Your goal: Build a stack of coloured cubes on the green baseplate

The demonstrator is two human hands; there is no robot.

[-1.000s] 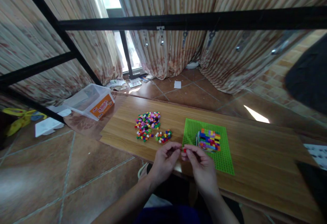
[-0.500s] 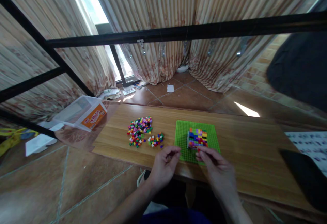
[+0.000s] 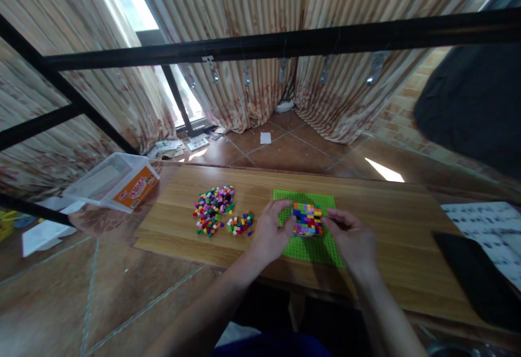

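A multicoloured block of small building bricks (image 3: 308, 219) stands on the green studded baseplate (image 3: 315, 254). My left hand (image 3: 271, 232) is at the block's left side, its thumb and forefinger apart and their tips at the edge. On the opposite side, my right hand (image 3: 353, 237) has its thumb and fingers drawn together against the block's right edge. Whatever lies between those fingertips, if anything, is too small to make out. Left of the baseplate lie a large pile of loose bricks (image 3: 214, 208) and a smaller pile of bricks (image 3: 240, 223).
The wooden table (image 3: 391, 237) carries the baseplate and bricks. A clear plastic box (image 3: 101, 197) with an orange label stands beyond the left end. At the right are a black flat object (image 3: 474, 275) and a printed sheet (image 3: 480, 227). A black metal bar (image 3: 260, 46) crosses beyond the table.
Both hands have moved from the near side of the block to its left and right sides. The red brick seen in my right fingertips is no longer distinguishable. The view has shifted slightly.
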